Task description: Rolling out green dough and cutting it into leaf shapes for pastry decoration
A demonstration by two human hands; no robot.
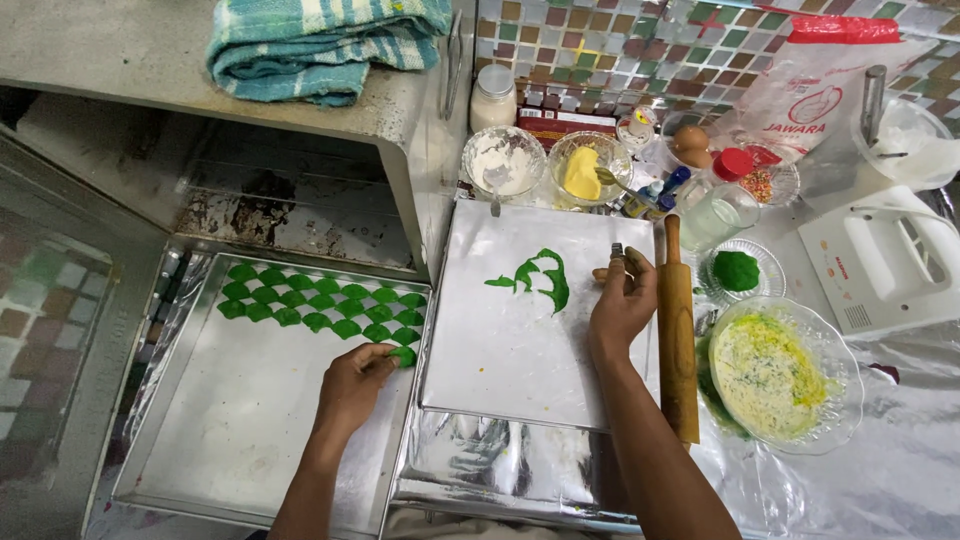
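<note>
We are laying cut-outs: our left hand (352, 385) pinches a green dough piece (404, 356) onto the baking tray (250, 440), ending the third row; our right hand (620, 300) grips a small cutter (618, 252); next piece wants matching spacing

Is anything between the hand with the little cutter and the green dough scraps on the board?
Nothing visible. The right hand hovers at the board's right edge, and only bare board lies between it and the green dough scraps. The rolling pin lies on its other side.
</note>
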